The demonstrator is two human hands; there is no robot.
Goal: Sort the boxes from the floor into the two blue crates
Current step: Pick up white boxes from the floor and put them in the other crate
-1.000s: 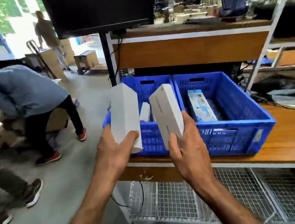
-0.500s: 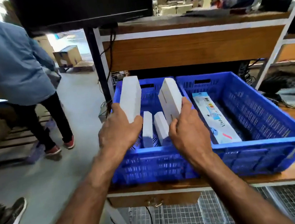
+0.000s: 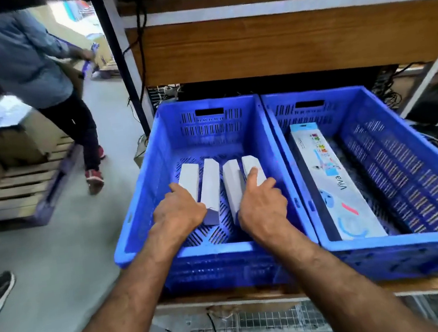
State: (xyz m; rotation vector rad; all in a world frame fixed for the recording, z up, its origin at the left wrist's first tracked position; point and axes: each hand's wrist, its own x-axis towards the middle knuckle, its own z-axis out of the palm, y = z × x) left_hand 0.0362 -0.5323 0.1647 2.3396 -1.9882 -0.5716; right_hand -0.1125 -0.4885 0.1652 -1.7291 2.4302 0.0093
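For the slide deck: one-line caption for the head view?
Both hands set four white cardboard boxes in the left blue plastic crate.

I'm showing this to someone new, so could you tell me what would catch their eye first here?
Two bright blue crates sit side by side on the wooden bench. In the left crate, four white boxes lie in a row, with the left hand and right hand on them. The right crate holds one long printed box.

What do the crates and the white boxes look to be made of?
Left crate and right crate: moulded plastic, likely, glossy blue with slotted vent walls. White boxes: probably matte cardboard, judging by sharp folded edges and an end flap.
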